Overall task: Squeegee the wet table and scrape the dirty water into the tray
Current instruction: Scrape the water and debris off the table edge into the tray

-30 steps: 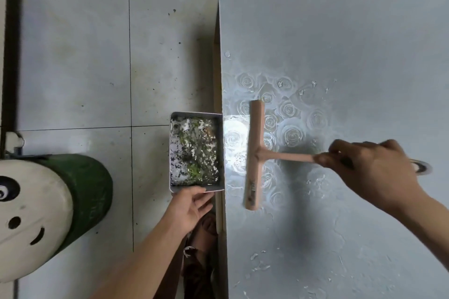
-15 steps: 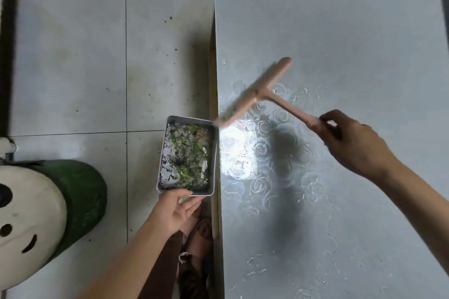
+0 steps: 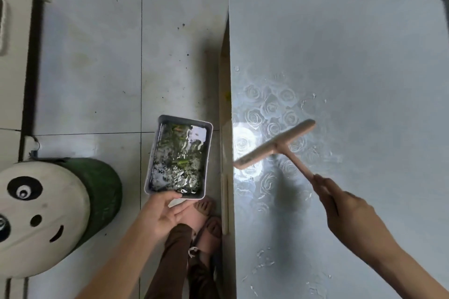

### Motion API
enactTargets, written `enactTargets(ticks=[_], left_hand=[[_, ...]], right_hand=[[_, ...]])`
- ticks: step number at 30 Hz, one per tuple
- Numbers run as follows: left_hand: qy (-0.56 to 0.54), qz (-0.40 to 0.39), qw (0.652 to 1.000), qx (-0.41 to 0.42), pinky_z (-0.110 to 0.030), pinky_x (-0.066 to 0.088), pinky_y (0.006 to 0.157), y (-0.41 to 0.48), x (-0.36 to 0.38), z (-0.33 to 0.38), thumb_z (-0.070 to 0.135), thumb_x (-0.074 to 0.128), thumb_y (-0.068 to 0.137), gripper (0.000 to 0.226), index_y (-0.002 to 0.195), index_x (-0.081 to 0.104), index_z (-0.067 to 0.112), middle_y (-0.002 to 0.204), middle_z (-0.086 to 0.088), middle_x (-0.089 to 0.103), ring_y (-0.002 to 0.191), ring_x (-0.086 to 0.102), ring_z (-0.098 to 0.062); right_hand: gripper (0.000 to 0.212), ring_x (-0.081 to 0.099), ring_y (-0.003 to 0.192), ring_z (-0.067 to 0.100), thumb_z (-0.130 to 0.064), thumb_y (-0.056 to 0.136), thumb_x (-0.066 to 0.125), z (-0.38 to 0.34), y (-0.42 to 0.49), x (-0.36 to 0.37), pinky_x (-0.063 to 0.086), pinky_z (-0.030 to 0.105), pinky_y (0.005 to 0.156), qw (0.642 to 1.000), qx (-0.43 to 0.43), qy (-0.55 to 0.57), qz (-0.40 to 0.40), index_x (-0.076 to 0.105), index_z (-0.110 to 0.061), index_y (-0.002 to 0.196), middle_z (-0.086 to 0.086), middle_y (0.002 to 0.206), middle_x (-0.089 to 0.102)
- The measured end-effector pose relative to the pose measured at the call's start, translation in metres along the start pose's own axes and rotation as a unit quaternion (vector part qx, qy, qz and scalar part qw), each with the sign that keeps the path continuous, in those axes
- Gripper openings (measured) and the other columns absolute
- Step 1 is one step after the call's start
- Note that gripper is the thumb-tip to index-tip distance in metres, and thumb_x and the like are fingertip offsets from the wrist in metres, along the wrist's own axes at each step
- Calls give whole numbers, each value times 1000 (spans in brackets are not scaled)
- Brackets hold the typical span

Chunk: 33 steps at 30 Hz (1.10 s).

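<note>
View: head camera, looking down; the only view supplied.
Counter (image 3: 352,56): pale top, filling the right half; wet patch (image 3: 279,109) lying over a rose pattern near the left edge.
Squeegee (image 3: 277,144): pink, T-shaped; blade axis laid from 8 o'clock to 2 o'clock, its low end at the counter's left edge. Contact with the surface cannot be told.
Right hand (image 3: 349,211): fingers wrapped round the handle's end, at 4 o'clock from the blade.
Tray (image 3: 185,119): grey, rectangular, long axis near 12 to 6 o'clock, holding dirty water and green scraps; held over the floor (image 3: 97,68), apart from the counter edge.
Left hand (image 3: 162,213): near short end of the tray pinched, thumb on the rim, fingers beneath.
Deciding relation: tray lies at 9 o'clock from the blade, with a gap between them.
Judgement: the gap is likely to need closing before water is scraped over the edge.
Also present: panda-faced bin (image 3: 48,213) at 8 o'clock; bare feet (image 3: 206,211) beside the counter.
</note>
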<state>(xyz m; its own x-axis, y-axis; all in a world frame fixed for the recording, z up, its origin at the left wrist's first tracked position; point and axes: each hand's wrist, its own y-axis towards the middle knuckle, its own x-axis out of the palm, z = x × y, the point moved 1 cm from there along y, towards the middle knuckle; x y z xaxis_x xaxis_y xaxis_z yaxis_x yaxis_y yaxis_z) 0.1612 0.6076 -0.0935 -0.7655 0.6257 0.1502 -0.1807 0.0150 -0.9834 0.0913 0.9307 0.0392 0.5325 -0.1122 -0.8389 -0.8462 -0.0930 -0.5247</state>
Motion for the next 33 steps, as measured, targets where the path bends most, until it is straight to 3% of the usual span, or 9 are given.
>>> enactTargets(ticks=[2,7,9,11,14,19,24,28,33], left_hand=[[9,3,1000,3,-46,51,73,-15,1,5,-15,44,80,67,144,35,5,109,-20,68,76,71,-41],[23,-10,1000,11,-44,47,85,-42,8,16,-12,41,86,59,143,34,3,70,-17,71,77,67,-38],[21,-22,999,14,-43,50,80,-50,12,21,-12,41,87,58,143,34,2,79,-18,68,63,67,-34],[24,-35,999,16,-43,56,68,-53,14,24,-13,42,87,59,142,36,4,92,-16,65,67,69,-36],[24,-38,999,21,-43,60,61,-51,13,30,-15,45,84,62,141,38,7,108,-16,62,73,71,-39],[22,-35,999,8,-43,55,66,-46,12,31,-16,46,82,66,141,38,12,121,-17,59,75,71,-39],[27,-12,1000,3,-44,52,68,-49,16,34,-16,46,82,65,142,37,8,103,-13,63,72,71,-40],[23,-10,1000,2,-46,51,70,-53,21,39,-16,46,82,48,124,46,8,102,-10,65,71,70,-41],[29,-15,999,9,-48,51,71,-59,35,32,-16,48,78,40,109,55,9,92,-12,68,74,70,-42]], right_hand=[[32,63,73,33,-37,99,35,-5,3,-21,51,40,62,999,15,-46,-9,48,-39,128,5,80,67],[29,62,86,37,-24,98,42,-60,94,-75,41,35,66,998,-13,-25,59,53,-28,124,17,98,66],[30,58,101,38,-16,96,43,-90,150,-90,43,37,76,999,-18,20,43,52,-17,125,22,111,62],[34,53,111,37,-12,93,43,-112,198,-97,43,37,86,998,-14,58,37,52,-15,126,20,120,59],[36,54,107,37,-12,91,40,-120,225,-86,39,32,79,999,-1,20,45,52,-17,124,19,120,56],[36,60,87,41,-7,95,41,-75,155,-45,40,34,69,998,-25,23,60,54,-14,128,26,98,61],[38,59,75,39,-12,99,39,-11,31,-2,44,39,63,999,26,20,9,48,-20,135,10,82,51],[42,60,71,34,-18,98,41,11,-24,-11,49,41,65,997,59,-14,-45,45,-33,138,3,76,47],[32,62,81,41,-26,98,43,16,19,-64,51,44,71,997,51,-11,48,56,-27,127,15,85,59]])
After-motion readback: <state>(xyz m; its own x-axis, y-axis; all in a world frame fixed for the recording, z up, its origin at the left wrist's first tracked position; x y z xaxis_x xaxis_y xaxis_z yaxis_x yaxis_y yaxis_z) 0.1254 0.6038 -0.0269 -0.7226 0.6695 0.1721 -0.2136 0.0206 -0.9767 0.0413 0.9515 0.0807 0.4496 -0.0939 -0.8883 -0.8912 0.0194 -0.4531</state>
